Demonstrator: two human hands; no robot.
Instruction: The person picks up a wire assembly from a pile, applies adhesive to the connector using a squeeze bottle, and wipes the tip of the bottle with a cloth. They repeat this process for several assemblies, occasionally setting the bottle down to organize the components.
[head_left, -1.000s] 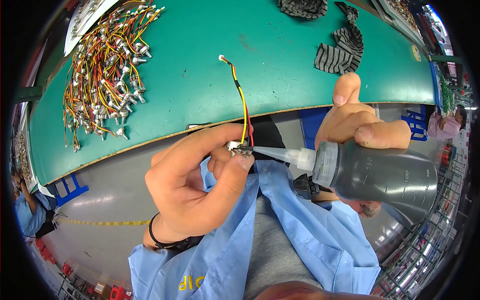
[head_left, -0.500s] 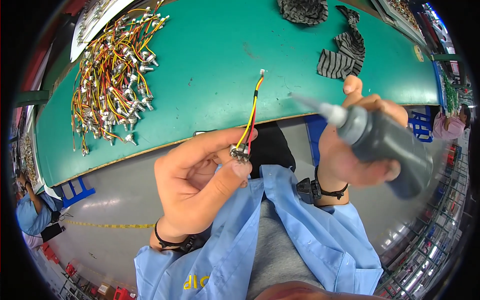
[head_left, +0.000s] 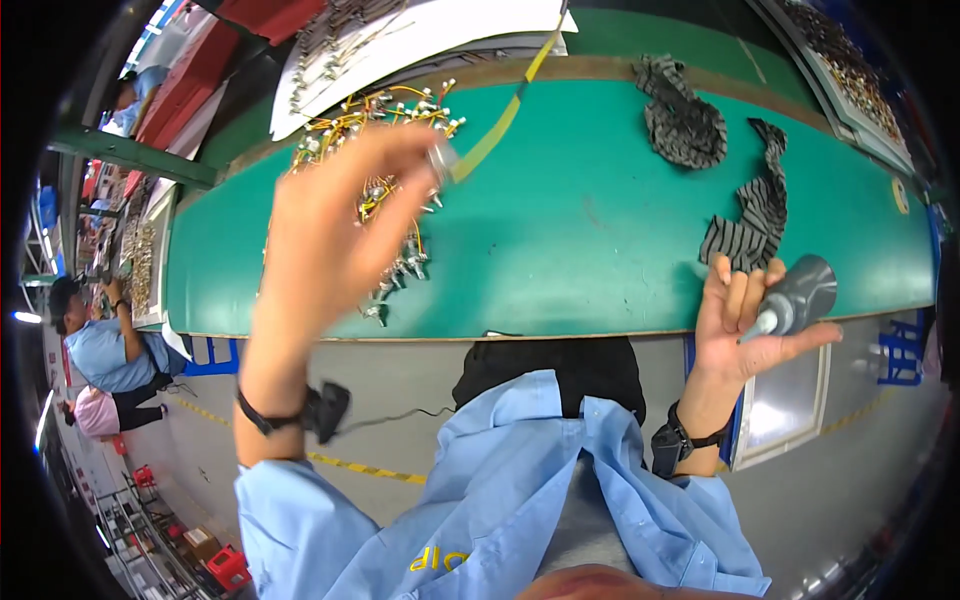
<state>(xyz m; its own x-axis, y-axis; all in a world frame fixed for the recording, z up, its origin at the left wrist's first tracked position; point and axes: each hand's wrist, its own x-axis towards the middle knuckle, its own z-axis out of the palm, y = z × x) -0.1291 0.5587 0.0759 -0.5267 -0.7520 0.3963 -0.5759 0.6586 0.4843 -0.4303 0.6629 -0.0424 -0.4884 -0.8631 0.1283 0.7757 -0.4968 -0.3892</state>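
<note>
My left hand (head_left: 335,225) pinches a small silver metal part (head_left: 441,163), yellow wire tail (head_left: 495,140), near heaped silver wired parts (head_left: 412,264); right hand (head_left: 735,322) holds a dark grey plastic bottle (head_left: 808,290); part likely light, stiff, tail floppy, fragile; grip metal

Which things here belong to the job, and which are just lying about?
Seemingly part of the job:
wired part, in left hand
dark bottle, in right hand
pile of similar parts

Likely lying about:
bunched striped cloth
longer striped cloth

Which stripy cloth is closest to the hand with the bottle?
The stretched-out cloth: its lower end is right by the right hand, while the bunched-up cloth lies farther back.
</note>
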